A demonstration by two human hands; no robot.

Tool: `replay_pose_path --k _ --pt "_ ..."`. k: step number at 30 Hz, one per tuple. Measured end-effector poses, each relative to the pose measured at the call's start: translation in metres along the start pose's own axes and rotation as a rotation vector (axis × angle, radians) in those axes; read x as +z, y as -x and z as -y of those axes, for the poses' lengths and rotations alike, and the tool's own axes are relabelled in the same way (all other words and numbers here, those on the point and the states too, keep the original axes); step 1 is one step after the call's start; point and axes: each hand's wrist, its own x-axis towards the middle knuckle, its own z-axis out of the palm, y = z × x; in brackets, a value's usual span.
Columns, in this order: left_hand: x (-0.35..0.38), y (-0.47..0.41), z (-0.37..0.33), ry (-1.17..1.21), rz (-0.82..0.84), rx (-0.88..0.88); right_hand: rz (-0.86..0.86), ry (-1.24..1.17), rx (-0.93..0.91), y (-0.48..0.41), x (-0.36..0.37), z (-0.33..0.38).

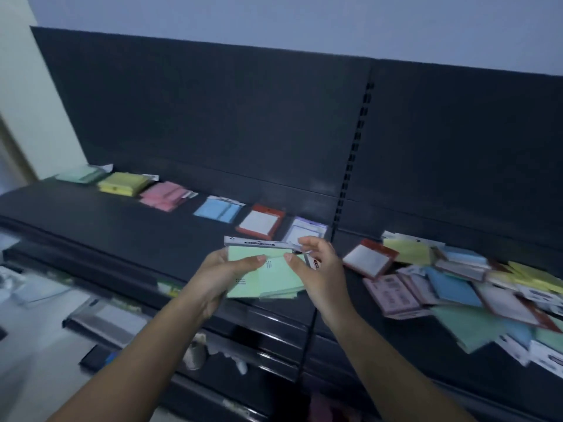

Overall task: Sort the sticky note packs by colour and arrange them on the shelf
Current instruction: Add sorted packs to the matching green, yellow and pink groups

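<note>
1. Head view, frame centre, above the shelf (122, 226): left hand (219, 272) cradles fanned green packs (271, 281), thumb clamped on top; right hand (320, 266) pinches their right edge.
2. Likely light, thin, slippery wrap; square the stack, grip opposite edges.

No print is sharp enough to read. The white header card (259, 242) on the green sticky note packs (271, 280) carries a dark oval logo with blurred lettering. Small black lines of print on the green faces are too tiny to make out. Pink packs (393, 292) farther right show grey printed blocks, also illegible.
</note>
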Motion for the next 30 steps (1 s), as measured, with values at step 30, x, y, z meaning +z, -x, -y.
replay_pose_path --k 30 --pt "-0.340 -0.059 -0.048 0.126 -0.441 0.143 0.490 -0.373 0.350 -0.115 0.350 0.038"
